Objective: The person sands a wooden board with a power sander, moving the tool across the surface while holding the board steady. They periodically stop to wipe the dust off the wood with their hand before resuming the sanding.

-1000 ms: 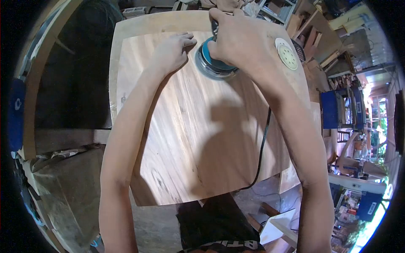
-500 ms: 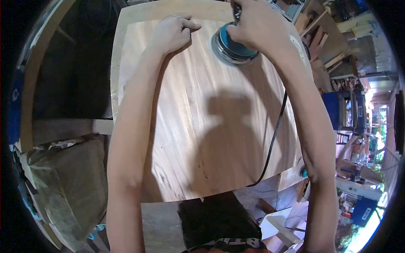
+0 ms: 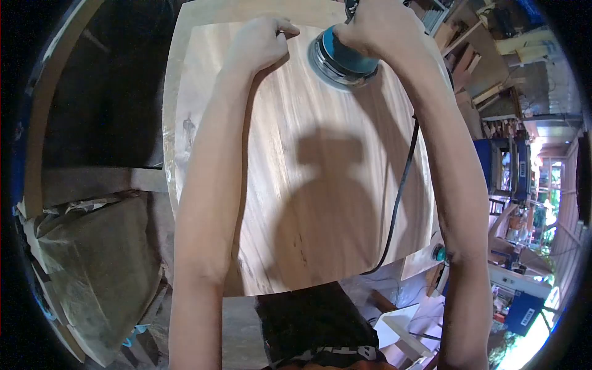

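A wide wooden panel [image 3: 271,185] with pale and darker grain lies in front of me, and the shadow of my head and shoulders falls across it. My right hand [image 3: 379,31] grips a teal random orbital sander [image 3: 348,58], whose round base rests on the panel's far right part. A black cord [image 3: 404,176] runs from beneath my right forearm down over the panel's near edge. My left hand [image 3: 262,43] rests on the panel left of the sander, holding nothing, with its index finger and thumb apart. Its other fingers are partly hidden.
A lighter board [image 3: 179,61] shows under the panel's far and left edges. A dusty cloth cover [image 3: 98,265] hangs at lower left. Wood offcuts [image 3: 468,61] are piled at upper right, and a blue machine [image 3: 502,166] stands further off on the right.
My left hand and forearm have shifted to the right over the panel. The sander, in my right hand, has moved slightly away from me.
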A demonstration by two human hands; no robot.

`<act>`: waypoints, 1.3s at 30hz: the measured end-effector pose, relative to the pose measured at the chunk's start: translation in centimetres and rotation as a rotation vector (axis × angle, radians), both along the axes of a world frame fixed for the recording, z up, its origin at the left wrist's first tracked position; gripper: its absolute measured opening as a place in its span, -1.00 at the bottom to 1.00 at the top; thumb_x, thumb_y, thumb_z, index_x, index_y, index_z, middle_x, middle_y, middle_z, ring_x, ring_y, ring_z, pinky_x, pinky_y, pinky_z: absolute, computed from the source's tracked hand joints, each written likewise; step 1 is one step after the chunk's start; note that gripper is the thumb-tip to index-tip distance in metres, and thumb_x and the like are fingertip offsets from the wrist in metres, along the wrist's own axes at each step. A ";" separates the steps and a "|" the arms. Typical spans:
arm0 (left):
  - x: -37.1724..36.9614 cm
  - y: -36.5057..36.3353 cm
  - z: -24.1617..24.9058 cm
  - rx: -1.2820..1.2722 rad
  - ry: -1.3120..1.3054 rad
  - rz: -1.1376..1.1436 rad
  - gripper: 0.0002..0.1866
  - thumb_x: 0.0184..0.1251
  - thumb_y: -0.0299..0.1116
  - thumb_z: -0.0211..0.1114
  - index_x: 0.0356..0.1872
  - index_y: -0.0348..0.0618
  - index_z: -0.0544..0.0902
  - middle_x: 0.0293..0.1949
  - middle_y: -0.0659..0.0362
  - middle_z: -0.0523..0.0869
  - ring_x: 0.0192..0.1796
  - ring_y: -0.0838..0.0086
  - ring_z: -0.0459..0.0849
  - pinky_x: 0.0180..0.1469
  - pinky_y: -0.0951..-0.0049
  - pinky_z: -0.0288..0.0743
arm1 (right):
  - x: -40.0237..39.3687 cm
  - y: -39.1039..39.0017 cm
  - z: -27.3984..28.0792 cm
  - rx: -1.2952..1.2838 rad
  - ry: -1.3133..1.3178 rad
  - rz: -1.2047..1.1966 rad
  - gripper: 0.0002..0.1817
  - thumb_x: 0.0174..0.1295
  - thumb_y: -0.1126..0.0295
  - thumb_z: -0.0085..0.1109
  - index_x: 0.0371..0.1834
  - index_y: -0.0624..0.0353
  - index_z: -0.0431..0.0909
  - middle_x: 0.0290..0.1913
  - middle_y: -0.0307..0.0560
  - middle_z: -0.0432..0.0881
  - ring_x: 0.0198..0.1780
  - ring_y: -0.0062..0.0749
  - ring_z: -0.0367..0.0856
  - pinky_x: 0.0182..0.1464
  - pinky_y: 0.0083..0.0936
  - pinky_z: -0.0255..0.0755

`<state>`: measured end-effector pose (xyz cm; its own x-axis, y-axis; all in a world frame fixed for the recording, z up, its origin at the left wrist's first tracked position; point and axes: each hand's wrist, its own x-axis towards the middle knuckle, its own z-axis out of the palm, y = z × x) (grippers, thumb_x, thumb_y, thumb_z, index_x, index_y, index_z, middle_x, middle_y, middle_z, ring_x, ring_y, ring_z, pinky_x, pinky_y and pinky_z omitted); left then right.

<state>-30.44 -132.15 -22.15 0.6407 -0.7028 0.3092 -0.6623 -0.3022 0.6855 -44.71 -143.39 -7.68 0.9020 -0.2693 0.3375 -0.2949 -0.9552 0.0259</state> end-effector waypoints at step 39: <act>-0.7 -1.0 -1.2 -0.010 -0.352 -0.193 -0.61 0.27 -0.63 0.17 0.04 -0.13 0.82 0.20 -0.06 0.75 0.24 0.04 0.72 0.35 0.21 0.56 | -2.2 -0.3 -1.2 -0.075 0.026 -0.024 -0.37 -0.02 0.41 0.29 0.25 0.20 0.59 0.10 0.34 0.68 0.19 0.21 0.64 0.25 -0.05 0.57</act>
